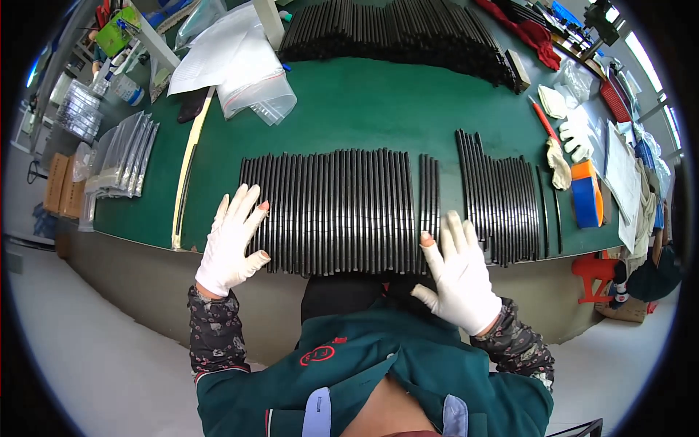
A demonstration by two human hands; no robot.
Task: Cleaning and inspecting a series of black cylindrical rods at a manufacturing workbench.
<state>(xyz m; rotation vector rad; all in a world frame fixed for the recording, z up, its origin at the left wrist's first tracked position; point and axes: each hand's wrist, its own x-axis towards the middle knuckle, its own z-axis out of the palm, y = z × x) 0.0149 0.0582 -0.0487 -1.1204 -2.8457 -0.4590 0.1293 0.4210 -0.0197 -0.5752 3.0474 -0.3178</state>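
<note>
a wide green-topped workbench (349,109) spanned the middle. a smooth pale grey floor (80,320) showed at near left, a red plastic stool (590,269) stood at right, and bright white windowpanes (644,62) glowed at far right.

Bench (342,102): left rod row (328,211) along front edge; middle rod row (429,182) right of it; right rod row (502,204) next, then two loose rods (543,211), then tape roll (585,197), gloves (579,138) behind it. Rod pile (393,29) at back. Strip (179,218) left of left row, bag stack (127,156) farther left. Hands: left hand (231,244) at left row's left end, right hand (462,280) at middle row's near end.
</note>
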